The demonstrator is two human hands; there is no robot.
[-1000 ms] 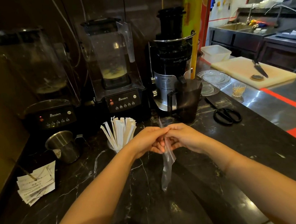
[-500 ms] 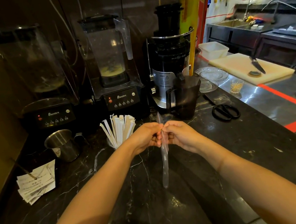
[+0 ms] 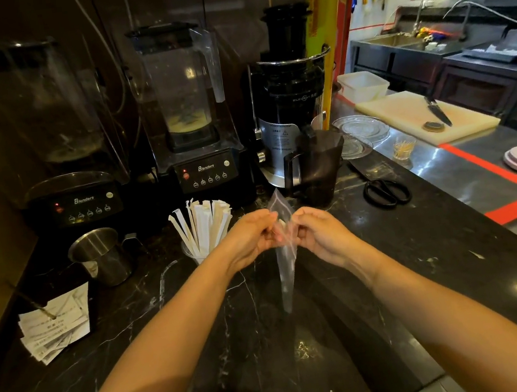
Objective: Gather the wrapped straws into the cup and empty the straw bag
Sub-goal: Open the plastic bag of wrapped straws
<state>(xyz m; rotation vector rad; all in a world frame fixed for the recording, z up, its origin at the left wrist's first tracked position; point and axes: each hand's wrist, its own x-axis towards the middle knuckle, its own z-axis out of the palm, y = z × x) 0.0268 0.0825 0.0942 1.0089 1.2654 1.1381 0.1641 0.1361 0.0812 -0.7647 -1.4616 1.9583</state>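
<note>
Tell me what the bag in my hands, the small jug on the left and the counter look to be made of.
Bag: thin clear plastic film, see-through and crinkled, apparently empty.
Jug: likely stainless steel, brushed silver with bright reflections.
Counter: seems polished black marble or similar stone, glossy with white veins; could be an imitation.

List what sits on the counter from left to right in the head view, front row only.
Receipts → steel jug → cup of straws → left hand → straw bag → right hand → scissors.
</note>
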